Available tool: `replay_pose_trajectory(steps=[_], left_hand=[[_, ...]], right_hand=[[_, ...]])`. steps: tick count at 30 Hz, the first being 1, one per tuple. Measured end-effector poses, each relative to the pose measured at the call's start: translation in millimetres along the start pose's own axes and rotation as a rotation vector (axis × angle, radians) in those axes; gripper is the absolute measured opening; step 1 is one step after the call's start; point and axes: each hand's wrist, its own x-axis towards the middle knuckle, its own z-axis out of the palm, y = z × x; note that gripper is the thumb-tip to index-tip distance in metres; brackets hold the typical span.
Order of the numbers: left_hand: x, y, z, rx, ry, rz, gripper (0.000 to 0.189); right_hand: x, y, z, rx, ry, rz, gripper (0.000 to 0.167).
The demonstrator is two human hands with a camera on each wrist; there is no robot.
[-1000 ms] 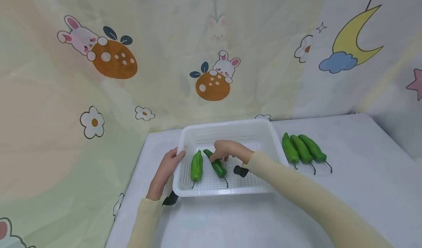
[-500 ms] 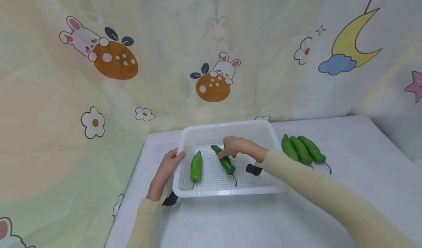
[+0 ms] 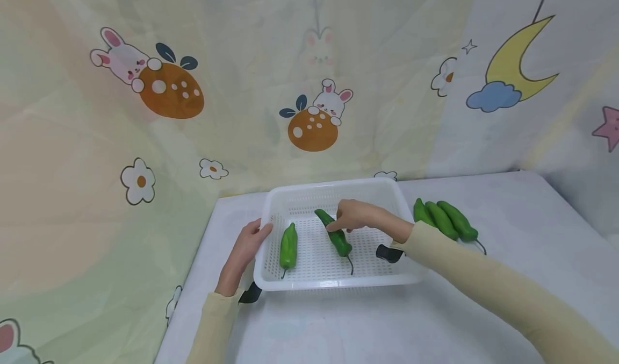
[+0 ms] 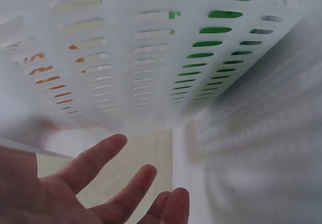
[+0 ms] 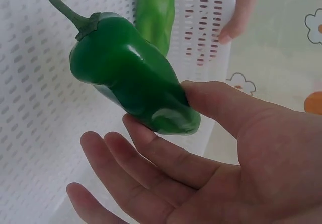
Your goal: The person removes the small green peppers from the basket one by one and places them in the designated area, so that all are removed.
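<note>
In the head view, my right hand [image 3: 356,215] pinches a dark green chili pepper [image 3: 341,242] over the middle of a white perforated basket [image 3: 338,285]. The right wrist view shows this pepper [image 5: 128,70] between thumb and fingertip, its stem pointing away from the palm, the other fingers spread loosely. A lighter green pepper [image 3: 288,247] lies inside near the basket's left wall. My left hand [image 3: 247,244] holds the left rim, its thumb over the edge. From the left wrist, the fingers [image 4: 128,191] reach along outside the basket's slotted wall [image 4: 121,100].
Three more green peppers, the nearest-right one [image 3: 458,220] among them, lie side by side on the white-covered table [image 3: 522,219], right of the basket. Behind rises a patterned cloth backdrop [image 3: 242,84]. A black strap [image 3: 389,253] shows at the right wrist.
My right hand has moved right inside the basket, carrying the dark green pepper away from the lighter one. The left hand stays at the left rim.
</note>
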Motion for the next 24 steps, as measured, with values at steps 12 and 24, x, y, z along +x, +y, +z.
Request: replay_pose_trajectory(steps=[12, 24], left_hand=[[-1.1, -0.6, 0.2, 0.009, 0.009, 0.008, 0.049], [-1.7, 2.0, 1.3, 0.013, 0.008, 0.013, 0.048]], right_hand=[[-12.2, 20, -16, 0.155, -0.037, -0.042, 0.035], [-33.4, 36, -22, 0.268, -0.018, -0.088, 0.038]])
